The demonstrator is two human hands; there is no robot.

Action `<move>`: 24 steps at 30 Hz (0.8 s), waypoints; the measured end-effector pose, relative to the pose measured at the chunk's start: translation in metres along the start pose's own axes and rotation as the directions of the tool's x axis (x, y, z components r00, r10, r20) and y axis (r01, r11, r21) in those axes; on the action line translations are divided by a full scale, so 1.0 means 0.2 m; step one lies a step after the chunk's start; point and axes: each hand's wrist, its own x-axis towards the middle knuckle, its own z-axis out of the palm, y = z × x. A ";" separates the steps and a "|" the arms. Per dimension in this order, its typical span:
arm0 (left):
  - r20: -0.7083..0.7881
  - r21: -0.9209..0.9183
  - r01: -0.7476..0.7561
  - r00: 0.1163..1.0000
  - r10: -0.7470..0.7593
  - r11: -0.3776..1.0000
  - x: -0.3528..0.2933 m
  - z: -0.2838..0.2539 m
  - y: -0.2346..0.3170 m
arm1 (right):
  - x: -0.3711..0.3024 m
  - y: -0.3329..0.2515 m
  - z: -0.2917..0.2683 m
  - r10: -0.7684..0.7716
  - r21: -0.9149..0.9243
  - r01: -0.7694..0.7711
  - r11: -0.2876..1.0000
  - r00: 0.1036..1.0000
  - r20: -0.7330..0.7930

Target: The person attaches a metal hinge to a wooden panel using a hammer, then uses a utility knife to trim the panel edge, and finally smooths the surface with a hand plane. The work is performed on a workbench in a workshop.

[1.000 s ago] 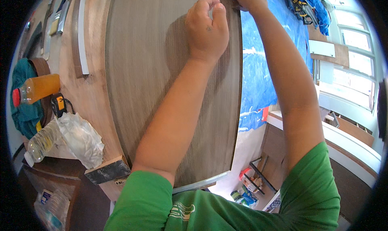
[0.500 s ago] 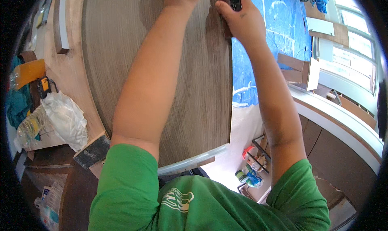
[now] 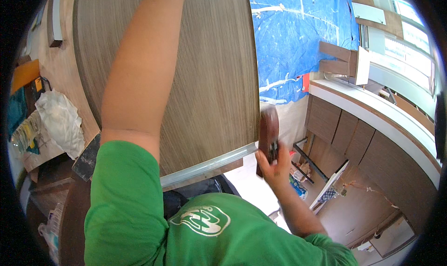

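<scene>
A wood-grain brown panel (image 3: pixel 212 79) lies in front of me. My right hand (image 3: pixel 277 167) is closed round a dark reddish-brown hand plane (image 3: pixel 269 126) at the panel's right edge, beside its near corner. The plane stands lengthwise along that edge; the hand hides part of it, and the hand is slightly blurred. My left forearm (image 3: pixel 144 56) reaches forward over the panel and runs out of the top of the view, so my left hand is hidden. A pale metal-like strip (image 3: pixel 209 166) runs along the panel's near end.
A crumpled white plastic bag (image 3: pixel 60 121), a clear bottle (image 3: pixel 23 138) and an orange-yellow piece (image 3: pixel 25 75) lie on the left. Blue sheeting (image 3: pixel 298 42) spreads beyond the right edge. Brown cabinets (image 3: pixel 349 131) with a white-edged top stand right. A black-framed rack (image 3: pixel 309 161) stands below them.
My right hand has drawn the hand plane back along the panel's right edge, from the far part to the near corner. My left hand has passed out of view at the top.
</scene>
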 end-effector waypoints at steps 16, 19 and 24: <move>0.084 -0.156 0.346 0.938 -0.336 0.925 -0.07 -0.14 0.36 | 1.42 -0.63 -0.26 -0.258 0.975 -0.122 0.184 0.952 0.168; -0.011 -0.064 0.144 0.989 -0.145 0.988 -0.01 -0.08 0.07 | 2.00 -1.02 -0.24 -0.255 0.892 0.048 0.449 0.964 0.077; -0.018 -0.254 0.131 0.990 -0.140 0.958 -0.04 0.01 0.09 | 2.88 -1.42 -0.19 -0.301 0.644 0.265 0.718 0.952 -0.057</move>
